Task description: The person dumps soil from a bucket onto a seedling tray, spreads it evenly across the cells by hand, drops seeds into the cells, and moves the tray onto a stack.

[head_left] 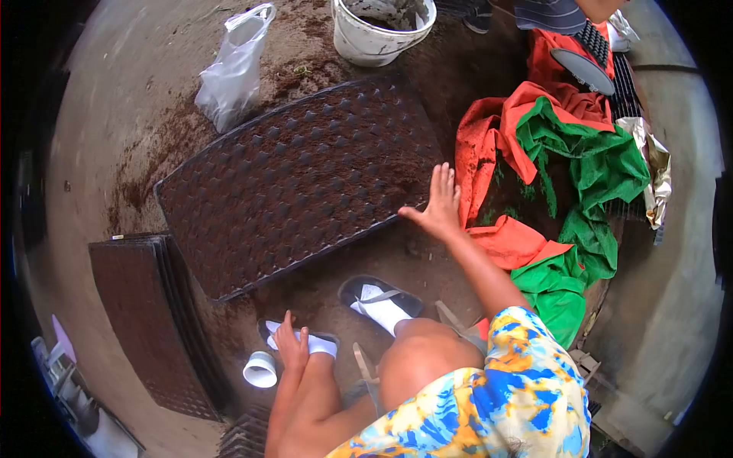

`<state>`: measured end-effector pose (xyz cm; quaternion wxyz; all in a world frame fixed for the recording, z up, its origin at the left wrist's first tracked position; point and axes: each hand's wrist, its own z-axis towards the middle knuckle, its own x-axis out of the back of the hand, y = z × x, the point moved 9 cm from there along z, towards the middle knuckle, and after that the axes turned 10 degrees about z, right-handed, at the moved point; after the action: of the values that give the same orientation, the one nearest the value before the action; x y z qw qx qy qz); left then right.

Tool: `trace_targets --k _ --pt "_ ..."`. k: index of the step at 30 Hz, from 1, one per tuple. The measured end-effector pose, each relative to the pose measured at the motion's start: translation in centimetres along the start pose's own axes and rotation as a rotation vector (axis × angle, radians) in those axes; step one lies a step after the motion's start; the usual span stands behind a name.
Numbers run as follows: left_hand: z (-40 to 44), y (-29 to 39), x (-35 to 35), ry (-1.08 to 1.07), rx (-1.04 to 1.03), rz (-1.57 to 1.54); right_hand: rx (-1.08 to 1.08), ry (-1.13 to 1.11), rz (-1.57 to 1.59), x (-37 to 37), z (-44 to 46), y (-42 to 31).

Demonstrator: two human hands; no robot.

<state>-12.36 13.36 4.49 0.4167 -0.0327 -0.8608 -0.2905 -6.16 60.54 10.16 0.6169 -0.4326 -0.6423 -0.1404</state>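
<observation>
A large black seedling tray (305, 175) lies on the ground in front of me, its cells filled with dark brown soil. My right hand (438, 204) is at the tray's near right corner, fingers stretched and thumb apart, holding nothing. Whether it touches the rim I cannot tell. Down by my left foot is my left hand (291, 343), with finger and thumb extended and nothing visible in it. A small white cup (260, 369) stands on the ground just beside that hand.
Stacked soil-filled trays (149, 324) lie at the left. Beyond the main tray are a clear plastic bag (233, 72) and a white bucket (382, 34). Red and green cloth (584, 175) with soil inside spreads at the right. Another person (550, 15) is at the top right.
</observation>
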Motion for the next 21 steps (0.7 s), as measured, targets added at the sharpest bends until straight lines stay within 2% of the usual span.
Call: trace_targets --k 5,9,13,16,19,20,21 --pt "-0.2 -0.2 0.0 0.018 -0.008 -0.007 0.110 0.201 -0.044 -1.6 4.1 -4.2" --pt "-0.2 -0.2 0.1 0.045 -0.011 -0.013 0.120 0.365 -0.004 -0.2 12.8 -7.0" --pt "-0.3 -0.3 0.1 0.052 -0.012 -0.014 0.020 0.320 0.052 1.2 20.7 -7.1" --pt "-0.3 -0.4 0.0 0.041 -0.004 -0.037 0.256 0.214 -0.033 0.2 22.1 -9.8" --pt "-0.2 -0.4 0.0 0.040 -0.014 -0.010 0.618 -0.059 0.007 -1.8 19.2 -14.7" --pt "-0.3 -0.3 0.0 0.032 -0.008 -0.019 0.600 0.022 -0.025 -0.4 19.4 -14.6" --pt "-0.3 -0.2 0.1 0.022 -0.004 -0.024 0.474 0.106 0.104 0.7 21.2 -12.2"
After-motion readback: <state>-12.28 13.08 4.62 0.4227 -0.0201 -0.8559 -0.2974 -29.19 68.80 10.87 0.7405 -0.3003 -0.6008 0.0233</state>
